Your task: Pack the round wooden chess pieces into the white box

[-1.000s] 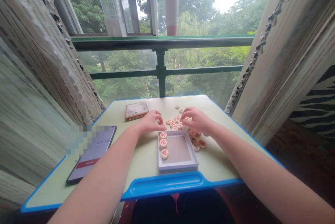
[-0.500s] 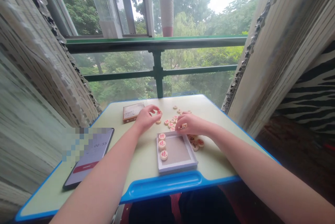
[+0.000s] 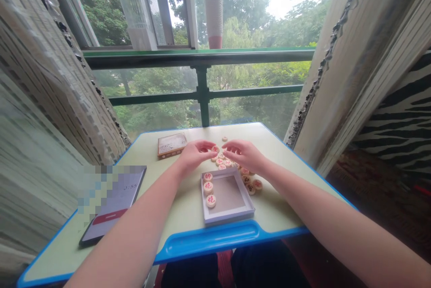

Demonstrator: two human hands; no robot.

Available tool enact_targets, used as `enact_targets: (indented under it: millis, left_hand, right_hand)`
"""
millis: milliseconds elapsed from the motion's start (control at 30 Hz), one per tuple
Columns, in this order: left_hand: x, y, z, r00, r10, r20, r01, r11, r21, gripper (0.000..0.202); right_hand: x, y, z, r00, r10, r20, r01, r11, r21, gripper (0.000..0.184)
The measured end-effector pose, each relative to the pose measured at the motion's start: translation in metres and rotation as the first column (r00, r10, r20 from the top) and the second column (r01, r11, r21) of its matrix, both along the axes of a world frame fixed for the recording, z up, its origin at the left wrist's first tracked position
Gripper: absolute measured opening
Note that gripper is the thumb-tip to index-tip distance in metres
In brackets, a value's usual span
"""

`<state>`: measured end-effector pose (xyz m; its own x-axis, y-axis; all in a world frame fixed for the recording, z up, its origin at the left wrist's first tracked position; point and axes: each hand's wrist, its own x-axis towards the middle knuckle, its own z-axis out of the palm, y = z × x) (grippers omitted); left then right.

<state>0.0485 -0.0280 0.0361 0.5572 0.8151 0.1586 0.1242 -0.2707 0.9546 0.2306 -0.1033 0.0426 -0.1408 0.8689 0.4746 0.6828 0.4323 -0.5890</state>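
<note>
My left hand [image 3: 195, 157] pinches a round Chinese chess piece [image 3: 215, 149] with a red character between thumb and fingertips. Facing it, my right hand [image 3: 245, 154] hovers over the loose pieces, its fingers curved and slightly apart, with no piece plainly visible in them. Beneath both hands lies a loose group of Chinese chess pieces [image 3: 227, 163], partly hidden by the right hand. A shallow open box [image 3: 245, 207] sits closer to me. Along its left side stand pieces with red characters [image 3: 211, 201], the upper ones seemingly stacked.
A patterned box lid [image 3: 171, 143] lies at the back left of the blue-edged table [image 3: 178, 207]. A phone [image 3: 114, 216] showing a timer rests at the left. More pieces [image 3: 257, 184] lie right of the box. Beyond the table are a green railing [image 3: 202, 57] and curtains.
My left hand has moved right with its piece, toward the loose pieces. The right hand has lifted slightly away from the box and turned toward the left hand.
</note>
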Motion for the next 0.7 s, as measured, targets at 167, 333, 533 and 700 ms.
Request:
enact_targets:
  millis: [167,333,533,700]
  left_hand:
    - [-0.0007,-0.0027,0.0013,0.996,-0.090,-0.024,0.087,0.991,-0.100,0.047]
    - [-0.0006,-0.0065,0.0050,0.986,-0.153,-0.063,0.146,0.983,-0.116,0.047]
    - [-0.0038,-0.0067,0.0095,0.968,-0.198,-0.157,0.187,0.979,-0.082,0.043]
    - [-0.0059,-0.0060,0.0102,0.963,-0.194,-0.188,0.187,0.981,-0.052,0.040]
  right_hand:
    - [-0.0022,0.0006,-0.0036,0.998,0.042,0.048,-0.043,0.999,0.008,0.015]
    - [-0.0023,-0.0002,-0.0043,0.992,0.071,0.107,-0.077,0.996,0.047,0.013]
    - [-0.0008,0.0000,-0.0055,0.992,0.097,0.082,-0.101,0.994,0.045,0.017]
    - [-0.0015,-0.0016,-0.0034,0.997,0.081,0.018,-0.081,0.997,0.007,0.021]
